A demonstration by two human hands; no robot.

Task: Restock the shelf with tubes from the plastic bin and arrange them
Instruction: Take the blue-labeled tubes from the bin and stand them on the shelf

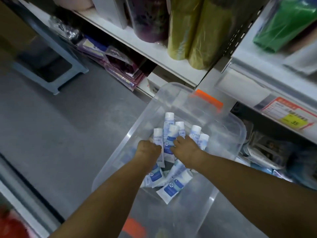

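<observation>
**Gathering handfuls of tubes from the bin**

Reaching with both arms down into the clear plastic bin (120, 140), low beside the foot of the shelf (180, 71). Gripping with the left hand (149, 150) a white-capped tube (157, 136), fingers curled round its body, cap pointing away from the wrist. Clutching with the right hand (185, 148) a bunch of tubes (171, 134), caps fanned out beyond the knuckles; exact count hard to tell. Just past the right hand's outer edge, two further caps (199, 134) sticking up, whether held or merely leaning cannot be told. Under both wrists, nearer the body, loose tubes (173, 186) lying flat and crossed on the bin's bottom.

Looks like the pick-up step, with nothing yet carried to the shelf in this view and plenty left to move. Next, most likely: lifting both handfuls straight up over the bin's wall, then up and away from the hands toward a free shelf spot, not visible here. Calls for a firm, even squeeze against slipping of smooth tubes from a loose bunch, and for steering clear of the orange latch (208, 100) ahead of the right hand. Worth keeping caps aligned one way for easier lining up afterwards.
</observation>
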